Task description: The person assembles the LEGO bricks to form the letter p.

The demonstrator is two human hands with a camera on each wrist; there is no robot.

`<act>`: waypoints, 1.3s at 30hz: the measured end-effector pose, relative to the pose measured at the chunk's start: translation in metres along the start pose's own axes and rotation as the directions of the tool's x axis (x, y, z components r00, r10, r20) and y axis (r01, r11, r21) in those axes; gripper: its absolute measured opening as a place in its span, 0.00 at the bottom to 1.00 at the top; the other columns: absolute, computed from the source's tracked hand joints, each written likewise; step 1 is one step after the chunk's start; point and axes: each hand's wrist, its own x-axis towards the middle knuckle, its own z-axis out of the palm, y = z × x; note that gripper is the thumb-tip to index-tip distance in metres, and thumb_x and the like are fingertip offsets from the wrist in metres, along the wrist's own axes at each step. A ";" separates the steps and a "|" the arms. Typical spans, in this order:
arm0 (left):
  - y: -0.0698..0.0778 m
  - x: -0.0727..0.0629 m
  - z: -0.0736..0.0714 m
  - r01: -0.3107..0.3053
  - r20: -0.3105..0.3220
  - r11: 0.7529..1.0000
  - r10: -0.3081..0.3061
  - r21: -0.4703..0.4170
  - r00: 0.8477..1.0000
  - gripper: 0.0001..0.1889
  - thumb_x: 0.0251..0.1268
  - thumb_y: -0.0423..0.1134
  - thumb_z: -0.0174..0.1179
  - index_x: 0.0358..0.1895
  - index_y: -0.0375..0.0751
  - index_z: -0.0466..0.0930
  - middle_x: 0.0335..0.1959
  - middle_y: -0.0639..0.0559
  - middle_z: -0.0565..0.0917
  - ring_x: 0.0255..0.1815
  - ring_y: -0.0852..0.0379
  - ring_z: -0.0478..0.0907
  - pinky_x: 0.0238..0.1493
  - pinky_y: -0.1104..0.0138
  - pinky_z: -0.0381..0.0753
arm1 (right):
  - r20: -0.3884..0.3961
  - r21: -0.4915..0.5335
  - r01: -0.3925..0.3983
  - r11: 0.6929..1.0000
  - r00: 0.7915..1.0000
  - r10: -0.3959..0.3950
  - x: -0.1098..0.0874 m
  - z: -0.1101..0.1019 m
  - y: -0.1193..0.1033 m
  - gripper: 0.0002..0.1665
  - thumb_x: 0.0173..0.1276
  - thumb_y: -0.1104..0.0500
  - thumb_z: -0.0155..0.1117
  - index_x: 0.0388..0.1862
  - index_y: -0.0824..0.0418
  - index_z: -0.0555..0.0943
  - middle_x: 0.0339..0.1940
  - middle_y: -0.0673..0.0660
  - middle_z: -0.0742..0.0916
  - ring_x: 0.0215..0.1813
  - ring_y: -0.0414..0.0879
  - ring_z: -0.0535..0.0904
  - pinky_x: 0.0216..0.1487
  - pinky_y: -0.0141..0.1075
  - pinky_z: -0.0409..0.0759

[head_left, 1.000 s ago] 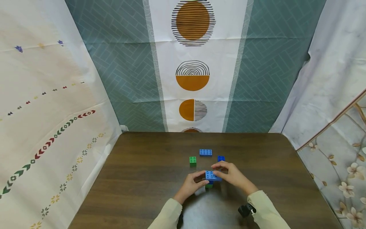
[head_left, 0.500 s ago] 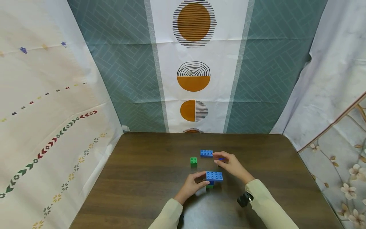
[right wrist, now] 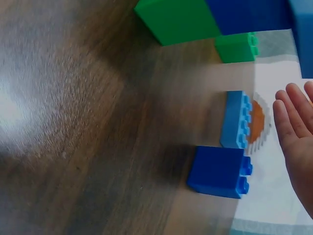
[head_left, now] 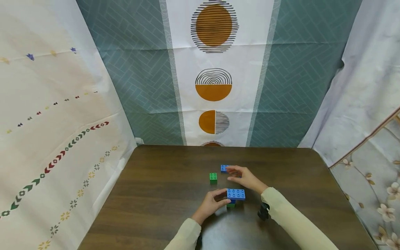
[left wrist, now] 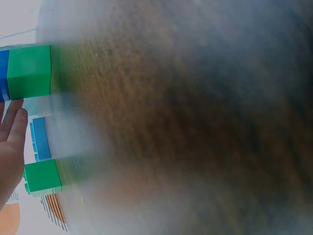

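A small stack stands near the middle of the table: a light blue eight-stud toy brick (head_left: 235, 194) on top, a dark blue brick (right wrist: 249, 14) under it and a green brick (right wrist: 181, 22) at the bottom. The top brick overhangs to the right. My left hand (head_left: 210, 205) holds the stack from its left side between thumb and fingers. Behind the stack, my right hand (head_left: 247, 178) hovers with loosely bent fingers and holds nothing. It mostly hides a loose dark blue brick (right wrist: 215, 171) in the head view. Its fingertips overlap another light blue brick (head_left: 224, 168) there.
A loose green brick (head_left: 213, 178) sits behind the stack, slightly left. The brown table (head_left: 162, 187) has a patterned cloth (head_left: 215, 132) hanging beyond its back edge. Light curtains (head_left: 62, 139) hang along both sides.
My right hand has let go of the stack's top brick and moved back and left, over the loose bricks. My left hand stays on the stack; the head view has shifted slightly.
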 end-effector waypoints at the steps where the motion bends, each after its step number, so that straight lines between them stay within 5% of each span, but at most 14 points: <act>1: 0.000 0.000 0.000 -0.008 -0.002 1.000 0.008 0.004 1.000 0.22 0.62 0.29 0.64 0.58 0.24 0.75 0.51 0.29 0.80 0.53 0.36 0.78 0.50 0.66 0.81 | 0.015 -0.004 0.000 1.000 1.000 0.000 0.002 0.000 0.001 0.27 0.67 0.68 0.62 0.63 0.75 0.69 0.56 0.74 0.79 0.55 0.71 0.75 0.55 0.59 0.74; 11: -0.002 0.000 -0.001 -0.006 -0.003 1.000 0.006 0.008 1.000 0.20 0.62 0.30 0.64 0.57 0.26 0.76 0.51 0.32 0.81 0.52 0.39 0.79 0.50 0.65 0.81 | 0.146 -0.012 -0.030 0.999 0.989 0.031 0.025 0.007 0.029 0.31 0.66 0.59 0.66 0.66 0.68 0.70 0.60 0.72 0.78 0.58 0.63 0.77 0.58 0.51 0.77; 21: -0.001 -0.001 -0.001 -0.017 0.022 1.000 0.016 0.023 1.000 0.21 0.62 0.30 0.64 0.57 0.24 0.75 0.51 0.32 0.80 0.51 0.41 0.80 0.49 0.67 0.81 | 0.244 -0.045 -0.040 0.998 0.968 0.050 0.035 0.017 0.037 0.34 0.67 0.59 0.65 0.67 0.73 0.67 0.62 0.69 0.76 0.56 0.61 0.77 0.56 0.48 0.79; 31: -0.001 -0.002 0.002 -0.005 0.005 1.000 0.005 0.013 1.000 0.21 0.62 0.30 0.63 0.57 0.25 0.75 0.51 0.33 0.81 0.51 0.41 0.80 0.49 0.68 0.81 | 0.286 -0.066 -0.082 0.994 0.953 0.098 0.044 0.025 0.050 0.31 0.68 0.59 0.65 0.67 0.68 0.69 0.62 0.65 0.77 0.55 0.55 0.79 0.53 0.46 0.80; 36: -0.021 0.004 0.002 -0.006 -0.006 1.000 0.007 0.028 1.000 0.21 0.62 0.29 0.63 0.58 0.26 0.75 0.51 0.34 0.81 0.51 0.40 0.80 0.49 0.68 0.81 | 0.279 -0.065 -0.083 0.994 0.955 0.098 0.047 0.026 0.053 0.29 0.68 0.60 0.65 0.65 0.67 0.71 0.61 0.63 0.79 0.53 0.53 0.80 0.52 0.45 0.81; 39: -0.018 0.004 0.002 -0.005 0.000 1.000 0.005 0.009 1.000 0.21 0.62 0.28 0.63 0.58 0.25 0.75 0.51 0.33 0.81 0.52 0.38 0.79 0.49 0.69 0.81 | 0.278 -0.077 -0.054 0.996 0.958 0.073 0.047 0.027 0.054 0.27 0.67 0.60 0.65 0.64 0.66 0.72 0.57 0.62 0.81 0.52 0.54 0.81 0.52 0.45 0.81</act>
